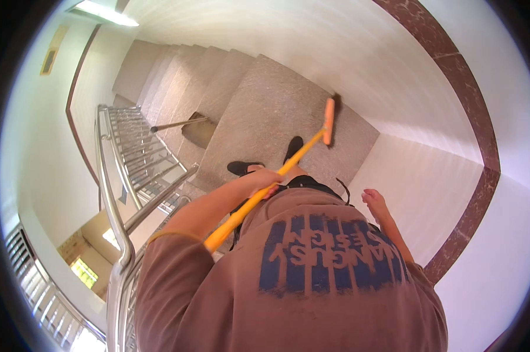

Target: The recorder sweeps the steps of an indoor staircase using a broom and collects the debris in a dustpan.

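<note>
My left hand point(266, 182) is closed around the yellow pole of a broom point(299, 155). The pole slants from beside my left upper arm down across my front. Its orange crossbar head point(329, 121) rests on the grey landing near the wall, ahead and to the right of my feet. Whatever bristles it has are too small to make out. My right hand point(375, 203) hangs at my right side, apart from the broom, its fingers loosely bent with nothing in them. A dark long-handled dustpan point(197, 130) lies to the left of my shoes.
Grey stairs point(186, 76) run off from the landing point(265, 100) toward the far left. A metal railing point(103, 164) stands close on my left. The white wall point(417, 170) with a reddish-brown band point(489, 141) bounds the right side.
</note>
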Action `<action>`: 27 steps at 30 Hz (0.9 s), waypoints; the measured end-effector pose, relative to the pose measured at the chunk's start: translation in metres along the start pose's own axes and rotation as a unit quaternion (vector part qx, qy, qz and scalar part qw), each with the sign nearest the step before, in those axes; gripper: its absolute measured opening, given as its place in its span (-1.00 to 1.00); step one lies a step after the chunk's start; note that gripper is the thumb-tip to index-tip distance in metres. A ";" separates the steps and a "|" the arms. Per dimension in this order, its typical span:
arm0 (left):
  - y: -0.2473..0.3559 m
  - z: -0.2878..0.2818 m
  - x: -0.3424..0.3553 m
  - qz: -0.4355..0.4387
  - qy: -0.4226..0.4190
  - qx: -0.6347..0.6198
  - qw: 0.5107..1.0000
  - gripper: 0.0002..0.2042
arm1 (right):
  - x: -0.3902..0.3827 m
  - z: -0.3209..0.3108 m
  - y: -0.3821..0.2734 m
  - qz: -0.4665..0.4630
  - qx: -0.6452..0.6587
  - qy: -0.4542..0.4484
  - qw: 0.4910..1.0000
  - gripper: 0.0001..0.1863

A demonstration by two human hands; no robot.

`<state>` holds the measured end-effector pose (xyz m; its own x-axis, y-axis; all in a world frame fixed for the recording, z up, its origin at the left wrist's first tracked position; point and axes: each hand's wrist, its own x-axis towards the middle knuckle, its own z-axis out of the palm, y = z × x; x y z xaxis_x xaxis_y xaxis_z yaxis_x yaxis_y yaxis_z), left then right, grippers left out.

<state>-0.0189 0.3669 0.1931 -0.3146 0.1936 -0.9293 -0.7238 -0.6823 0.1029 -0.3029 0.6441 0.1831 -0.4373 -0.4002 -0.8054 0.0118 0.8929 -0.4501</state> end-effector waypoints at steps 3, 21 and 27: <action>0.025 0.041 0.079 -0.015 -0.023 0.097 0.995 -0.79 | -0.021 -0.006 0.031 0.024 0.054 0.025 0.998 -0.55; 0.041 -0.151 0.058 0.101 0.228 0.073 0.966 -0.73 | -0.032 -0.007 0.042 0.048 0.044 0.031 0.997 -0.56; 0.004 -0.186 -0.004 0.138 0.304 -0.040 0.942 -0.75 | 0.005 -0.006 -0.031 0.000 -0.007 0.008 1.000 -0.55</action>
<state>0.0939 0.2323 0.1315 -0.0570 -0.4208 -0.9054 -0.6098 -0.7034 0.3653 -0.3111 0.6156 0.1958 -0.4513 -0.3970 -0.7992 -0.0008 0.8958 -0.4445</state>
